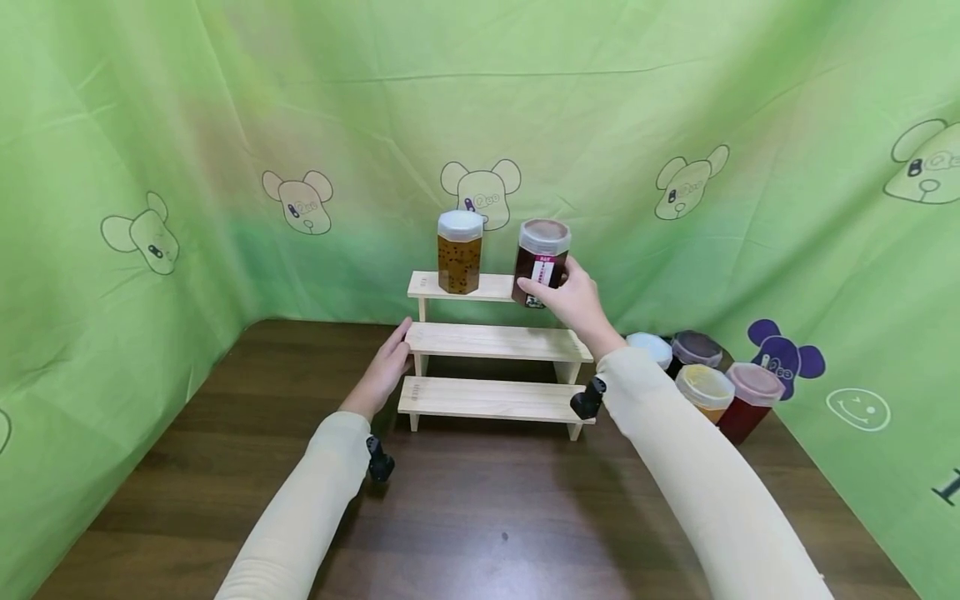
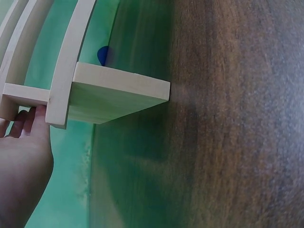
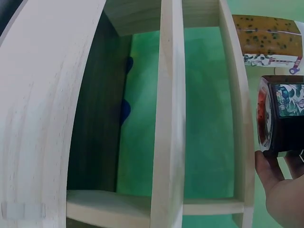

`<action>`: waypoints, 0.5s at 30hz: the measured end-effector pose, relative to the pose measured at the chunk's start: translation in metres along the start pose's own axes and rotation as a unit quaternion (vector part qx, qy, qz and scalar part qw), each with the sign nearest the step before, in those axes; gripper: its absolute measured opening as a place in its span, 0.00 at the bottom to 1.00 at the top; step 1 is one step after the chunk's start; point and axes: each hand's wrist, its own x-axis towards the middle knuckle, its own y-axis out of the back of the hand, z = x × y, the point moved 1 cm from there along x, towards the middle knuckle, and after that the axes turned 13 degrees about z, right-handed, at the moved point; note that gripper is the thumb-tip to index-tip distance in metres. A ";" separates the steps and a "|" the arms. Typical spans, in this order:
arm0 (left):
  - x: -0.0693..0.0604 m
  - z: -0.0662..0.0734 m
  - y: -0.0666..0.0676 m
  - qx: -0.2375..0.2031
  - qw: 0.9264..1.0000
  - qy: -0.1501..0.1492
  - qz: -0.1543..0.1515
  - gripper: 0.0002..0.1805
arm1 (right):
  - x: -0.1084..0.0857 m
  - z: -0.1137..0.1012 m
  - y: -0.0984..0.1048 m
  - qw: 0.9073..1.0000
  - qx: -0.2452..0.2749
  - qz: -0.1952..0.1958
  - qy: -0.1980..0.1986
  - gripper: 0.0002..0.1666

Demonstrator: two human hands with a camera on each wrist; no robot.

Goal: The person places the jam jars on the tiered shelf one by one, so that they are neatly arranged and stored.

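Note:
A three-step wooden rack (image 1: 498,342) stands on the table; on its top step, at the left, is an amber jar (image 1: 459,254) with dark specks and a white lid. My right hand (image 1: 573,304) grips a dark red jar (image 1: 528,271) upright at the top step's right part. In the right wrist view that dark jar (image 3: 287,123) appears beside the top step, its base near the board; contact cannot be told. My left hand (image 1: 386,367) touches the rack's left side at the middle step, and in the left wrist view its fingers (image 2: 40,118) rest against the wooden end.
Several lidded jars stand together on the table right of the rack, partly behind my right forearm: one with a pink lid (image 1: 755,385), one with a yellowish lid (image 1: 705,387), a white-lidded one (image 1: 650,350) and a dark one (image 1: 697,348). A green printed cloth (image 1: 360,108) hangs behind and beside the table.

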 end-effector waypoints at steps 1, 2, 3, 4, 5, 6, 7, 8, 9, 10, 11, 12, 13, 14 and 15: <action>0.000 -0.001 0.000 -0.001 1.000 0.000 -0.001 0.32 | 0.001 0.000 -0.002 1.000 0.002 0.001 0.000 0.45; 0.000 -0.001 0.000 -0.003 1.000 0.000 -0.001 0.32 | 0.001 0.001 -0.003 1.000 0.002 0.003 0.001 0.45; 0.001 -0.002 0.000 -0.004 1.000 0.000 -0.003 0.32 | 0.002 0.001 -0.005 1.000 0.003 0.006 0.002 0.45; 0.001 -0.002 0.000 -0.005 1.000 -0.001 -0.004 0.32 | 0.003 0.001 -0.006 1.000 0.003 0.008 0.002 0.45; 0.001 -0.002 0.000 -0.006 1.000 -0.001 -0.005 0.32 | 0.004 0.002 -0.007 1.000 0.004 0.010 0.001 0.45; 0.001 -0.002 0.000 -0.005 1.000 -0.001 -0.006 0.32 | 0.004 0.002 -0.008 1.000 0.006 0.012 0.000 0.45; 0.001 -0.002 0.000 -0.004 1.000 -0.001 -0.006 0.32 | 0.005 0.002 -0.009 1.000 0.008 0.014 -0.002 0.45; 0.001 -0.002 0.000 -0.003 1.000 -0.001 -0.006 0.32 | 0.005 0.002 -0.010 1.000 0.011 0.015 -0.003 0.44; 0.001 -0.001 0.000 -0.001 1.000 -0.001 -0.005 0.32 | 0.005 0.002 -0.011 1.000 0.012 0.016 -0.004 0.44; 0.001 -0.001 0.000 0.000 1.000 -0.001 -0.003 0.32 | 0.006 0.002 -0.011 1.000 0.013 0.017 -0.006 0.44; 0.001 -0.001 0.000 0.001 1.000 0.000 -0.002 0.32 | 0.006 0.002 -0.012 1.000 0.015 0.017 -0.007 0.44; 0.000 0.000 0.000 0.002 1.000 0.000 0.000 0.32 | 0.006 0.001 -0.013 1.000 0.017 0.018 -0.007 0.45; 0.000 0.000 0.000 0.002 1.000 -0.001 0.000 0.33 | 0.006 0.001 -0.014 1.000 0.019 0.019 -0.007 0.44; 0.000 0.000 0.000 0.003 1.000 -0.001 0.001 0.33 | 0.006 0.001 -0.014 1.000 0.020 0.020 -0.008 0.44; 0.000 0.000 0.000 0.003 1.000 -0.002 0.001 0.33 | 0.007 0.002 -0.015 1.000 0.021 0.020 -0.009 0.45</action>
